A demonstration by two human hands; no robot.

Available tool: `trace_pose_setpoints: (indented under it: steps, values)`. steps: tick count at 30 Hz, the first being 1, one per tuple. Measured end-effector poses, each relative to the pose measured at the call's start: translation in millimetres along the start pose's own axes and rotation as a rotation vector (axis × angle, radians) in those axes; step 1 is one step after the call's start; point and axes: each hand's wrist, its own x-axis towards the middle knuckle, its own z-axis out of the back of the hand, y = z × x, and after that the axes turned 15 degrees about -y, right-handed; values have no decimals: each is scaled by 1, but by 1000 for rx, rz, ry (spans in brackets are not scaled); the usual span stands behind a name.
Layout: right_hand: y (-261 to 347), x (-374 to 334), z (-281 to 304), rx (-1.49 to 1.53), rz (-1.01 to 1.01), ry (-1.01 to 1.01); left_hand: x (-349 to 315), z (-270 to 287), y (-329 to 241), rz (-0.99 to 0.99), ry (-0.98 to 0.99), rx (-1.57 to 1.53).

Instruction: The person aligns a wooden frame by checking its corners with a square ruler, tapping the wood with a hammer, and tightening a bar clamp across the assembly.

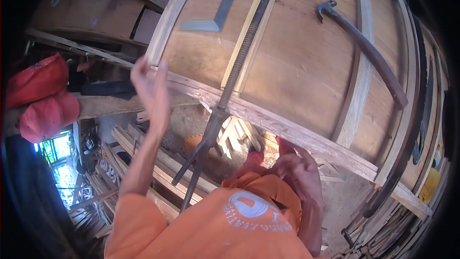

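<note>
My left hand (152,89), blurred, is at the left end of the wooden front rail (287,127), thumb and fingers apart, with nothing visible in it. Below that rail, close to my body, my right hand (299,168) has its fingers curled; what they hold, if anything, cannot be made out. The rail edges a flat wooden panel (306,62) with slats across it. A long bar clamp (239,60) lies over the panel, its threaded screw reaching past the rail to a forked metal handle (199,156) in front of me.
On the panel rest a claw hammer (366,48) at the right and a try square (211,22) at the far left. Red cloth-like items (45,101) are at the left. Stacked timber strips (153,170) lie below; more wood pieces (388,225) fill the lower right.
</note>
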Motion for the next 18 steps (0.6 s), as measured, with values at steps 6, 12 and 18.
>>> trace_pose_setpoints:
  steps: [6,12,18]
  values:
    - [-53,16,64,151,200,-233,-31,51,70,1190,448,-215]
    - [-62,-19,73,342,354,-586,-31,35,94,1144,373,-453]
    - [-28,-42,108,419,404,-680,-12,26,123,1119,645,-535]
